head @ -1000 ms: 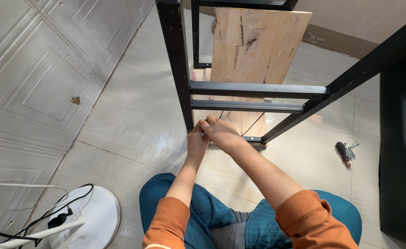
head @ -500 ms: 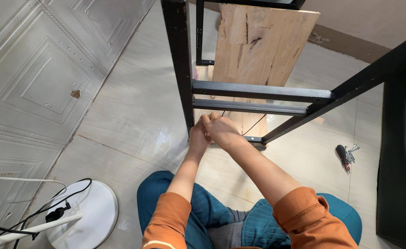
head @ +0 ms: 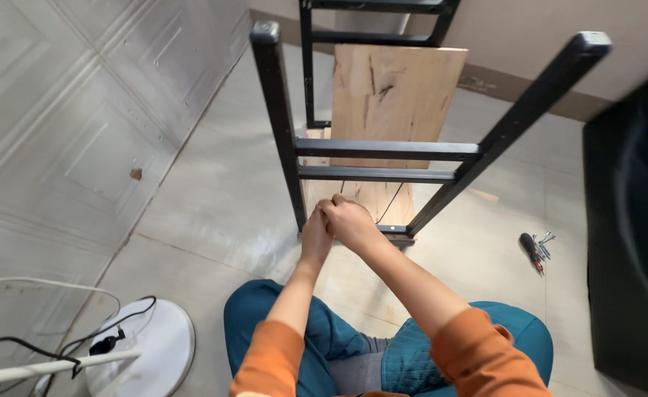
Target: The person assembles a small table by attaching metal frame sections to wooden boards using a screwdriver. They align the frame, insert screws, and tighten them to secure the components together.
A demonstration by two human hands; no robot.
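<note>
A black metal frame (head: 383,151) stands upside down on a pale wooden board (head: 394,95) in front of me. Its two near legs rise toward the camera. My left hand (head: 315,237) and my right hand (head: 352,220) press together at the lower left corner, where the left leg (head: 280,125) meets the board. Fingers of both are curled; whatever small item they hold is hidden. Orange sleeves cover my forearms, and my knees in blue trousers are below.
A screwdriver with a dark handle and a few loose screws (head: 536,247) lie on the tiled floor at right. A dark panel (head: 633,220) stands along the right edge. A white round fan base (head: 140,345) with cables sits lower left, beside a panelled wall.
The view has tilted, so the frame's leg tops now show. Both hands stay clasped at the same corner of the frame.
</note>
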